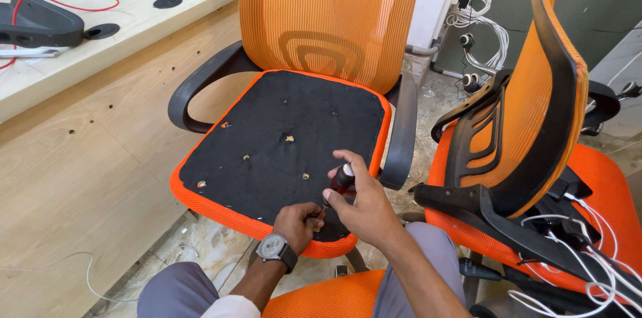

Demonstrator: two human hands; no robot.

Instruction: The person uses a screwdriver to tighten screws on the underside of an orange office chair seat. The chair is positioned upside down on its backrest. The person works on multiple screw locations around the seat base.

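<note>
Two hands meet at the near edge of an orange chair's black seat base (281, 137). Left hand (299, 221), wearing a wristwatch (273, 248), pinches the lower shaft of the screwdriver (338, 184) between its fingers. Right hand (358, 201) wraps its fingers around the screwdriver's handle. Farther right stands a second orange chair (535, 104).

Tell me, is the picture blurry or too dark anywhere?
Head view: sharp and evenly lit by soft daylight; no strong glare. The black seat stays dark but its holes show. Only faint shadows sit under the hands, left and right, around the screwdriver. Edges bend slightly from the wide lens.
</note>
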